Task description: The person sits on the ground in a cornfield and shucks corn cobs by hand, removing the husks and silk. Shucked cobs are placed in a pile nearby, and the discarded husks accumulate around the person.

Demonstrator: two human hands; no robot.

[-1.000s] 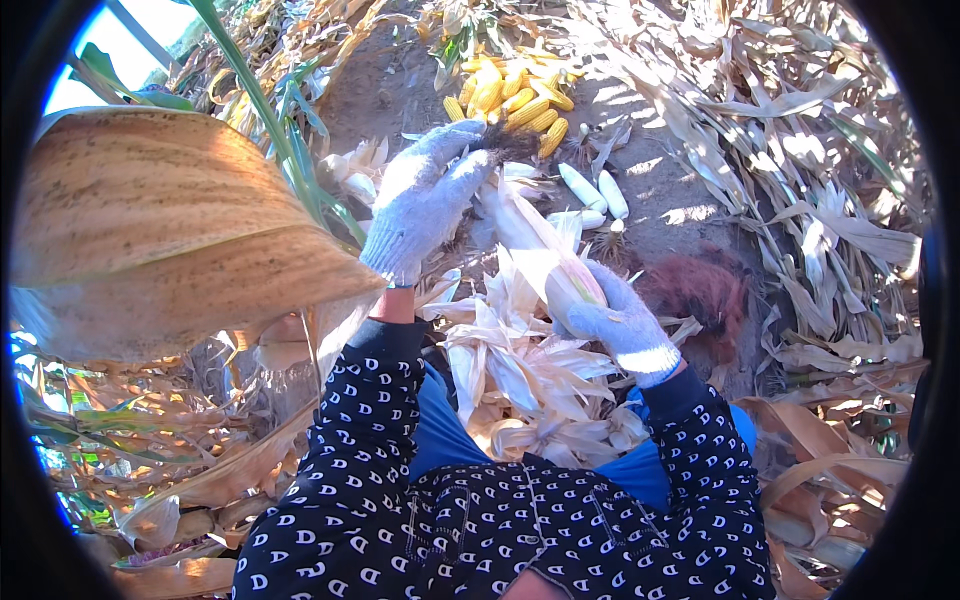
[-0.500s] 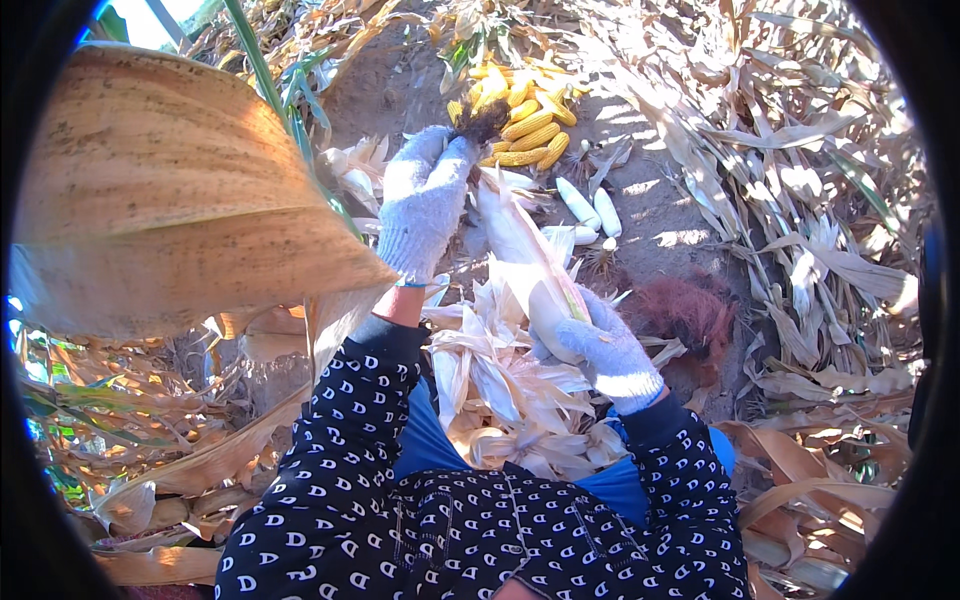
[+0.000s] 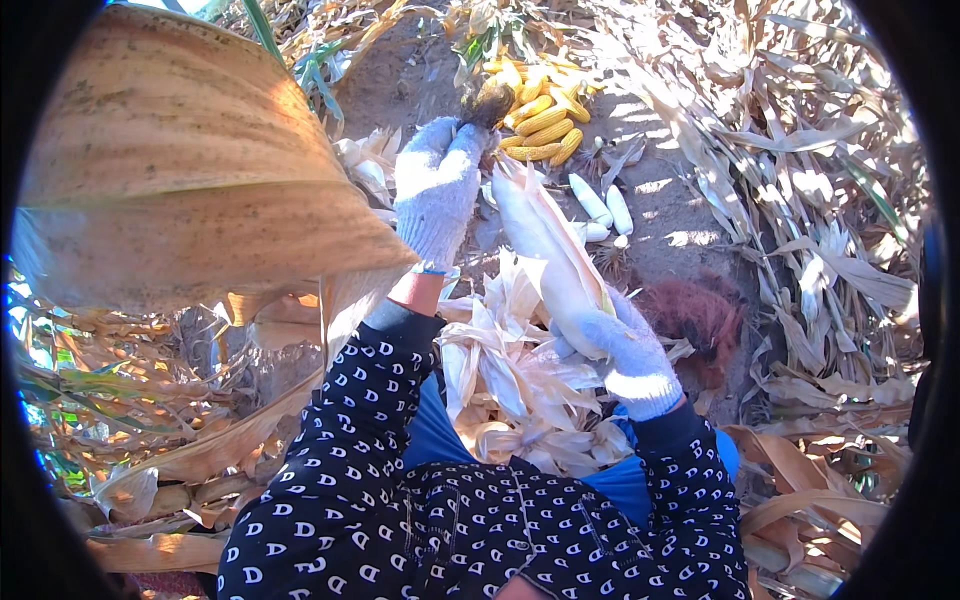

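Both my hands wear pale knitted gloves. My right hand [image 3: 630, 350] is closed round the lower end of a corn ear in its pale husk [image 3: 548, 250], which slants up and away to the left. Closed on a dark tuft of corn silk [image 3: 488, 104], my left hand [image 3: 440, 180] is held up just left of the ear's tip and apart from it. Loose pale husks [image 3: 500, 370] are heaped under the ear, in front of my lap. Beyond my hands lies a pile of husked yellow corn cobs [image 3: 545, 125], with several white corn ears [image 3: 590, 202] nearer to me.
A broad dry corn leaf [image 3: 200, 170] hangs close on the left, reaching my left wrist. Reddish-brown corn silk [image 3: 690, 320] lies on the soil right of my right hand. Dry stalks and leaves [image 3: 800, 200] cover the right side.
The view has shifted slightly. My left hand still grips the dark silk near the ear's tip, and my right hand keeps its hold on the ear.
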